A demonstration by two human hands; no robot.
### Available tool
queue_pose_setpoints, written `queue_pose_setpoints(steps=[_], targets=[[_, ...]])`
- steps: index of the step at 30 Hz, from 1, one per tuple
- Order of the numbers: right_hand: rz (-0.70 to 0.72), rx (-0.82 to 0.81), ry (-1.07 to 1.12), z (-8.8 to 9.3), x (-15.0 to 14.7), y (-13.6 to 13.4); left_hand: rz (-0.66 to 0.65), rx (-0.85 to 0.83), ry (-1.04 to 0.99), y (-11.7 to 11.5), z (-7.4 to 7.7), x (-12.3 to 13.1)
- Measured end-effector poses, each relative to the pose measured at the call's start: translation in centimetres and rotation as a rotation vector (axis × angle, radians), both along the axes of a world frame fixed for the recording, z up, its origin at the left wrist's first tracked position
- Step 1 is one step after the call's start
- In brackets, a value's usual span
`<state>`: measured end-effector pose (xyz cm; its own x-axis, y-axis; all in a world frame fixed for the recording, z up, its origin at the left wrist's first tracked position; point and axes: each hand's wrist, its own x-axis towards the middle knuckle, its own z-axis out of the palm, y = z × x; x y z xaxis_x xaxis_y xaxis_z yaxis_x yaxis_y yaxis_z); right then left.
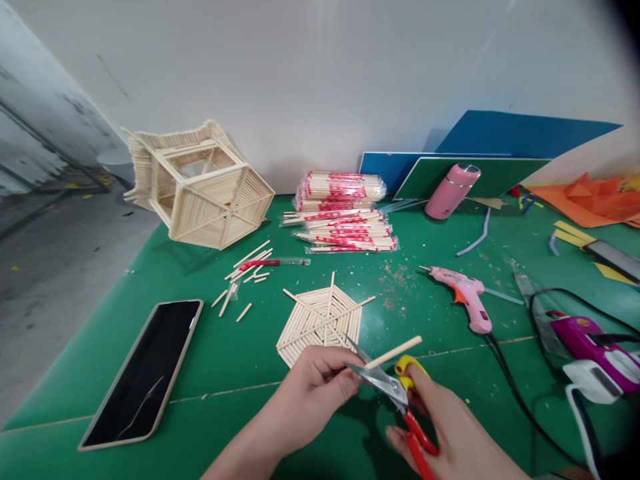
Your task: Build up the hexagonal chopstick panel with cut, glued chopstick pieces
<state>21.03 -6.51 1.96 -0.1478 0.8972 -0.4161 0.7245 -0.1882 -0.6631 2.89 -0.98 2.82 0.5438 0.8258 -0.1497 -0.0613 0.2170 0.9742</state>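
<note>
My left hand (320,383) pinches a pale wooden stick (397,351), whose free end points up to the right. In my right hand (445,420) is a pair of scissors (383,381) with red and yellow handles. Its blades are apart, with the stick between them close to my left fingertips. Just beyond my hands lies a flat hexagonal panel (305,327) of glued sticks, with some spoke ends poking past its edge. My left hand covers its near edge.
Behind are a stick-built lantern-like frame (220,200), wrapped chopsticks (345,227) and a pink bottle (453,191). Loose stick pieces (244,312) and a phone (145,373) lie left. To the right are a pink glue gun (467,297), its black cable (515,387) and a purple power strip (595,347).
</note>
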Motion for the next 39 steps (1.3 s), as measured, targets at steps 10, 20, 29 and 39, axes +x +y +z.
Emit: queue_pose_setpoints(steps=[10,20,29,39], targets=[[-0.045,0.002,-0.011,0.1,0.4,-0.5,0.001,0.336,0.203,-0.3,0.3,-0.3],[0.020,-0.022,-0.009,-0.3,0.3,-0.7,-0.122,-0.239,-0.060,0.3,-0.2,-0.8],[-0.034,-0.026,-0.024,0.4,0.2,0.1,0.168,0.200,0.129,-0.7,0.0,0.5],[0.043,-0.011,-0.021,0.0,0.7,-0.5,-0.081,-0.083,0.003,0.2,0.2,-0.4]])
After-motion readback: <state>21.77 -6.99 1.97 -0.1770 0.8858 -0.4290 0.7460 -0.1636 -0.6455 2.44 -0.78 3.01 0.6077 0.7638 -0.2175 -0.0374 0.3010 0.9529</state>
